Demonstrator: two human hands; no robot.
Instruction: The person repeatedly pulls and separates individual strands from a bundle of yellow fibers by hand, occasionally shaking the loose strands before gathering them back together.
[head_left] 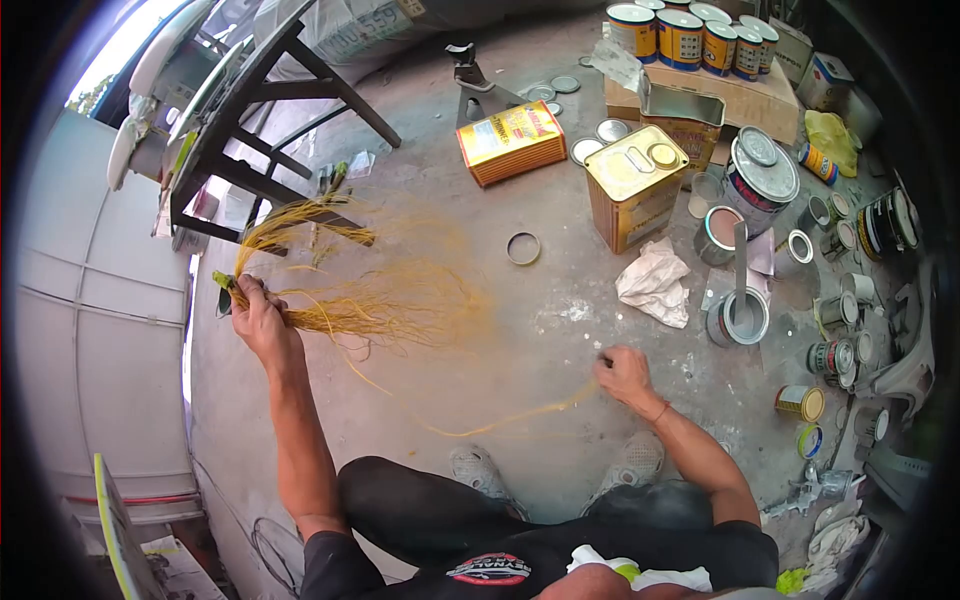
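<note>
The left hand, left of centre in the frame, is clamped around a bundle of yellow strands, which fans out rightward into the middle of the frame, its far ends blurred. A green tip pokes out on the left side of that grip. The right hand, well apart from the left and right of centre, is curled closed on the end of a long yellow strand, which sags in a curve across the lower middle. Both hands are above the grey floor, with a pair of perforated shoes below them. A round lid lies near the centre. Upper right of it, a yellow thinner tin lies near a tall upright tin. A crumpled cloth is just below the tall tin, beside open paint cans at the right. A black frame stands at the upper left.
</note>
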